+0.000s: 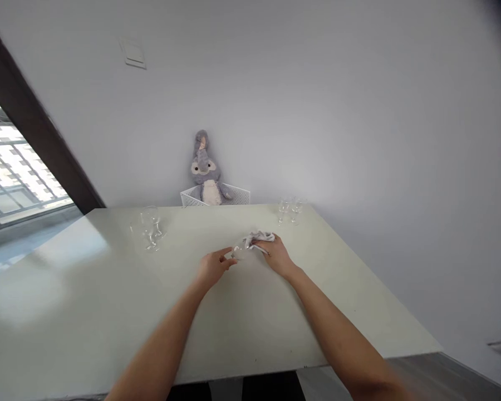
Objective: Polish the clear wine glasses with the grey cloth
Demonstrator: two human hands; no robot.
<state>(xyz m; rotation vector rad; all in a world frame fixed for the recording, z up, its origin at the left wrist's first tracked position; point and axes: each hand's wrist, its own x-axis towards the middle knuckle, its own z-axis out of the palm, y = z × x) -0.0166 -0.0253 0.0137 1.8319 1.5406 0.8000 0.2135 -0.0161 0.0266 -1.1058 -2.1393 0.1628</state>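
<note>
In front of the grey plush toy [211, 192], our left fingers [229, 262] pinch a clear drinking glass [241, 253] while our right fingers [262, 244] grip a crumpled white cloth [261, 236] against it, seemingly wiping, so turning it would need care.

A grey, seemingly plush toy [210, 172] sits in a white basket [242, 195].
</note>
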